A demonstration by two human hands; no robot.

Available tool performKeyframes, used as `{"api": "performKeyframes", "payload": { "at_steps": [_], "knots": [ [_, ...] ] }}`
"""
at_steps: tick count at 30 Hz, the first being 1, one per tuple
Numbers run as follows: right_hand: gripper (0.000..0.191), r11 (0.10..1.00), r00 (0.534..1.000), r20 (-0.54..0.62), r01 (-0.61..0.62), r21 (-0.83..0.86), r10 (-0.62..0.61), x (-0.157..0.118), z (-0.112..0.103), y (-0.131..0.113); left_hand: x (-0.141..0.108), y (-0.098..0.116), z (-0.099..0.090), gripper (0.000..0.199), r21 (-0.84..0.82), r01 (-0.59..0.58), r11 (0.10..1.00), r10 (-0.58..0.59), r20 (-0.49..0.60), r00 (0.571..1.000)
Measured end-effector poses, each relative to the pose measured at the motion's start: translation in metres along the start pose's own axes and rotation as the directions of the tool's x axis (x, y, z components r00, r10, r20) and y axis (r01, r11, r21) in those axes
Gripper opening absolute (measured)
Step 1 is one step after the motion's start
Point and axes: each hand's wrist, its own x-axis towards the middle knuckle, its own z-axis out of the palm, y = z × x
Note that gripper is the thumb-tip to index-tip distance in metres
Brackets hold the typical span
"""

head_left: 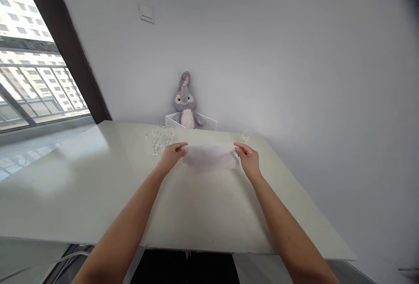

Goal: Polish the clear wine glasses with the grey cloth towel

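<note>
A thin white cloth [211,157], perhaps a tissue, hangs stretched between my two hands above the table. My left hand [173,155] pinches its upper left corner between thumb and fingers. At the upper right corner, my right hand [249,158] grips it the same way. The lower edge of the cloth hangs loose and is slightly blurred. Just beyond my left hand stand several clear glasses [159,139], close together. Another clear glass [244,137] stands behind my right hand, apart from that group.
The pale table [209,214] reaches to the grey wall [294,79]. At its back edge is a white perforated basket [211,124] with a grey plush toy [186,100] in it. A window [32,57] is at the left. A cable [65,257] runs below the table's front left edge.
</note>
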Motion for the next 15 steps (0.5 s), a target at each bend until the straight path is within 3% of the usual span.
{"api": "performKeyframes", "payload": {
  "at_steps": [4, 8, 12, 15],
  "knots": [
    [0.036, 0.999, 0.999, -0.023, -0.039, 0.004, 0.039, -0.006, -0.004, 0.007, -0.003, -0.004, 0.006, 0.039, 0.132, -0.042, 0.99, 0.026, 0.122, 0.992],
    [0.04, 0.988, 0.996, 0.0, -0.093, 0.123, 0.094, -0.008, -0.008, 0.012, -0.001, -0.009, 0.009, 0.029, 0.207, -0.052, 0.977, 0.037, 0.076, 0.996],
    [0.035, 0.885, 0.957, 0.063, -0.288, 0.365, 0.285, -0.011, -0.006, 0.02, 0.0, -0.01, 0.012, 0.028, 0.032, 0.031, 0.999, -0.031, -0.003, 1.0],
    [0.034, 0.788, 0.906, 0.199, -0.423, 0.447, 0.374, -0.014, -0.002, 0.026, -0.001, -0.007, 0.017, 0.028, -0.184, 0.049, 0.982, -0.051, -0.008, 0.999]
  ]
}}
